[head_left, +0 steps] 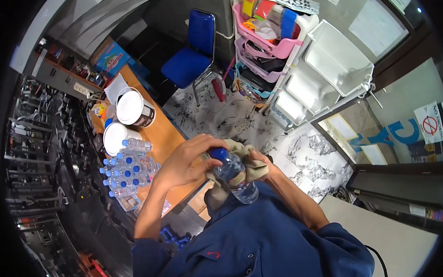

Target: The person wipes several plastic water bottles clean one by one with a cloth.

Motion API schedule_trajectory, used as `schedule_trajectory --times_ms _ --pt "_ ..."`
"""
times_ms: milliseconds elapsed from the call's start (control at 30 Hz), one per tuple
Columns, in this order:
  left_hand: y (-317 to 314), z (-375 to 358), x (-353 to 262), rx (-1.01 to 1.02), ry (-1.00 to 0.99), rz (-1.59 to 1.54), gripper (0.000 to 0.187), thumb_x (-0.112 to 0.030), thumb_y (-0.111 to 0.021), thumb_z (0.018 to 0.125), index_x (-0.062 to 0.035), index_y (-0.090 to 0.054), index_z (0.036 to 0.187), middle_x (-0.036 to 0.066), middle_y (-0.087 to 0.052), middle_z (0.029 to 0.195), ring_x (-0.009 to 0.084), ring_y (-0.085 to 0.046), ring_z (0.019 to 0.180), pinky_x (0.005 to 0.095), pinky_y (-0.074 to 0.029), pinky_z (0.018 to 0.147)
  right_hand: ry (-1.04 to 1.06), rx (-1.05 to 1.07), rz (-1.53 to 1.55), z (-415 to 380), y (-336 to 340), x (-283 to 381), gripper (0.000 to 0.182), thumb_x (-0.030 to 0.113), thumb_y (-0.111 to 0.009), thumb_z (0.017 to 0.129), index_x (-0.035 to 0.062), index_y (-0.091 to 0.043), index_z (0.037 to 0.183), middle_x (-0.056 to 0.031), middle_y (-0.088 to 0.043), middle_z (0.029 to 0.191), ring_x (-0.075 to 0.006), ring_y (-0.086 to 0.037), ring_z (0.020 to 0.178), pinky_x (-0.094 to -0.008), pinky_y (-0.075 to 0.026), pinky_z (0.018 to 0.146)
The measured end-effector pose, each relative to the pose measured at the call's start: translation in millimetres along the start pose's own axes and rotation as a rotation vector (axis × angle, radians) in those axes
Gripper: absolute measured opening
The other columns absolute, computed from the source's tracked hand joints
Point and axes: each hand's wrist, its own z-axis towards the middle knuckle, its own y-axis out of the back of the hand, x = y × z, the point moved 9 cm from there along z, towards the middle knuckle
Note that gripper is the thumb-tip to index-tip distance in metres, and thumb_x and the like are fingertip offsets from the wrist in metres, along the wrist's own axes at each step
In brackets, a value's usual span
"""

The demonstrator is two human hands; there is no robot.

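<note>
A clear plastic water bottle (246,190) with a blue cap is tilted in front of my chest. My left hand (189,159) grips it at the cap end, thumb and fingers closed around the top. In my right hand (260,165) is a beige cloth (214,196), bunched behind and beside the bottle and touching it. Part of my right hand's fingers is hidden by the cloth. To the left, several more water bottles (127,172) with blue caps stand grouped on the wooden table (170,151).
Two white tubs (130,108) stand on the table past the bottles. A blue chair (187,69), pink and purple baskets (283,48) and a white tiered rack (331,69) are farther off. A pale tabletop (389,237) lies to my right. Gym equipment is at far left.
</note>
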Motion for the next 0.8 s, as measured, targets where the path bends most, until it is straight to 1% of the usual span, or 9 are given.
schedule_trajectory --times_ms 33,133,267,300,400,467,600,700,800 --pt "0 -3 9 -0.020 0.011 -0.012 0.036 -0.020 -0.079 0.092 -0.0064 -0.070 0.125 0.012 -0.072 0.107 0.0312 -0.070 0.102 0.0393 -0.054 0.091 -0.094 -0.038 0.217 -7 -29 -2 0.055 0.023 -0.082 0.092 0.0043 -0.058 0.138 -0.0083 -0.065 0.124 -0.0180 -0.064 0.111 -0.0344 -0.053 0.100" --pt "-8 -9 32 -0.072 0.052 -0.065 0.037 -0.016 -0.077 0.094 -0.0061 -0.068 0.129 0.011 -0.071 0.111 0.0280 -0.069 0.105 0.0374 -0.053 0.095 0.018 0.009 -0.215 -6 -52 15 0.080 0.013 -0.088 0.086 0.0047 -0.046 0.154 -0.0094 -0.063 0.135 -0.0161 -0.064 0.120 -0.0330 -0.053 0.104" --pt "-21 -22 60 -0.478 0.224 -0.135 0.035 -0.011 -0.069 0.102 -0.0041 -0.064 0.136 0.010 -0.065 0.122 0.0192 -0.062 0.114 0.0333 -0.050 0.097 0.370 -0.203 -0.386 -5 -58 49 0.078 0.012 -0.085 0.089 0.0070 -0.041 0.154 -0.0091 -0.062 0.132 -0.0152 -0.067 0.108 -0.0292 -0.058 0.085" --pt "-33 -33 74 -0.608 0.285 -0.185 0.041 -0.011 -0.065 0.105 -0.0016 -0.055 0.143 0.011 -0.062 0.129 0.0183 -0.061 0.118 0.0333 -0.051 0.098 0.405 -0.301 -0.481 -7 -52 55 0.075 0.013 -0.085 0.090 0.0062 -0.043 0.152 -0.0079 -0.065 0.120 -0.0135 -0.067 0.101 -0.0294 -0.058 0.081" --pt "-87 -57 88 -0.726 0.362 -0.357 0.050 -0.020 -0.072 0.101 0.0024 -0.054 0.142 0.016 -0.064 0.123 0.0264 -0.064 0.117 0.0371 -0.053 0.099 0.628 -0.526 -0.309 -26 -55 75 0.067 0.015 -0.084 0.093 0.0050 -0.046 0.148 -0.0048 -0.064 0.108 -0.0112 -0.065 0.092 -0.0289 -0.056 0.075" --pt "-129 -48 77 -0.464 0.428 -0.505 0.062 -0.021 -0.082 0.095 0.0032 -0.050 0.142 0.017 -0.064 0.128 0.0248 -0.064 0.120 0.0379 -0.054 0.099 0.620 -0.619 -0.323 -35 -46 74 0.059 0.021 -0.080 0.099 0.0044 -0.048 0.145 -0.0038 -0.063 0.105 -0.0102 -0.063 0.090 -0.0284 -0.055 0.075" --pt "-128 -29 36 -0.425 0.279 -0.472 0.073 -0.016 -0.090 0.087 0.0017 -0.047 0.143 0.015 -0.066 0.130 0.0240 -0.067 0.115 0.0379 -0.055 0.098 0.659 -0.625 -0.295 -55 -66 75 0.051 0.024 -0.072 0.105 0.0037 -0.051 0.147 -0.0036 -0.065 0.118 -0.0103 -0.063 0.102 -0.0272 -0.054 0.085" --pt "-128 -30 54 -0.364 0.280 -0.723 0.077 -0.016 -0.094 0.080 0.0014 -0.049 0.140 0.013 -0.069 0.120 0.0240 -0.072 0.105 0.0378 -0.057 0.095 0.730 -0.569 -0.361 -72 -59 86 0.049 0.024 -0.068 0.108 0.0038 -0.054 0.150 -0.0035 -0.065 0.131 -0.0109 -0.061 0.116 -0.0287 -0.052 0.099" --pt "-147 -43 44 0.023 0.343 -1.177 0.079 -0.021 -0.092 0.077 -0.0027 -0.050 0.141 0.016 -0.069 0.113 0.0249 -0.072 0.096 0.0401 -0.059 0.085 0.785 -0.408 -0.263 -79 -43 106 0.068 0.031 -0.079 0.099 0.0008 -0.049 0.152 -0.0098 -0.064 0.138 -0.0205 -0.064 0.120 -0.0339 -0.052 0.101"
